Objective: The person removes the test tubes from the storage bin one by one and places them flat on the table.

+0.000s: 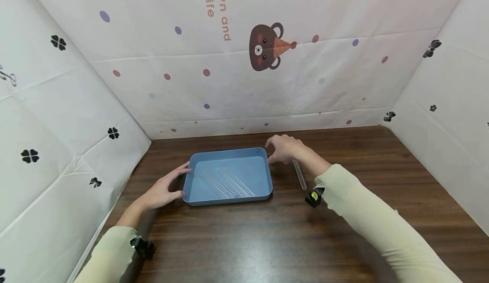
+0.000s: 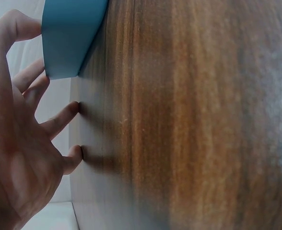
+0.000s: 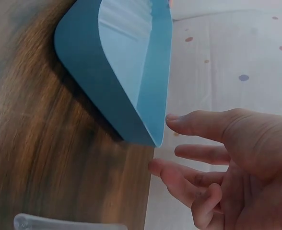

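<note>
A shallow blue tray (image 1: 229, 157) lies on the table with several thin, clear sticks (image 1: 228, 184) slanting side by side across its floor. At its left end is my left hand (image 1: 165, 191), fingers spread. In the left wrist view, the thumb and two fingertips of the left hand (image 2: 23, 115) meet the tray's wall (image 2: 69, 43). My right hand (image 1: 285, 149) stands at the tray's back right corner. Its thumb (image 3: 193, 123) comes right at the rim in the right wrist view, the other fingers loosely bent with nothing in them.
A clear flat strip (image 1: 299, 175) lies on the brown wooden table (image 1: 244, 236), right of the tray and under the right wrist. White printed sheets (image 1: 229, 88) hang behind the table and at both sides.
</note>
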### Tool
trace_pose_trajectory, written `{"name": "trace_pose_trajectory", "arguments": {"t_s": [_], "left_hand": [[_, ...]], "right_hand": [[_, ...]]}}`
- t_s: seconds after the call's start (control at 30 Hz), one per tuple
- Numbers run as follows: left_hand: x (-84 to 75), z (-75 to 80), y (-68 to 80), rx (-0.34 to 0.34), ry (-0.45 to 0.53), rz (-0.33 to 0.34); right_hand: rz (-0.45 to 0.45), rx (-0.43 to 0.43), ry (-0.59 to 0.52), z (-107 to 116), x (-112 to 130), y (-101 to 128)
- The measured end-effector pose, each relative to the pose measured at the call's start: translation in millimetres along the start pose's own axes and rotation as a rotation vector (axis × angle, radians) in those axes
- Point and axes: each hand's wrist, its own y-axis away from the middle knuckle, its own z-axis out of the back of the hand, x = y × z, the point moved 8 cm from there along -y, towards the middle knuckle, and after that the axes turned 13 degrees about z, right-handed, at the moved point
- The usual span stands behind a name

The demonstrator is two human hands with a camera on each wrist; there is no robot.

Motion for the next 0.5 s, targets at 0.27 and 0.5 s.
{"name": "trace_pose_trajectory", "arguments": {"t_s": [0.27, 0.5], "left_hand": [[0.6, -0.6, -1.0, 0.001, -0.01, 0.011], [3.4, -0.9, -1.4, -0.004, -0.011, 0.011]], "right_hand": [[0.026, 0.013, -0.01, -3.0, 13.2, -4.2], [0.054, 0.021, -0.008, -8.7, 25.1, -14.5]]}}
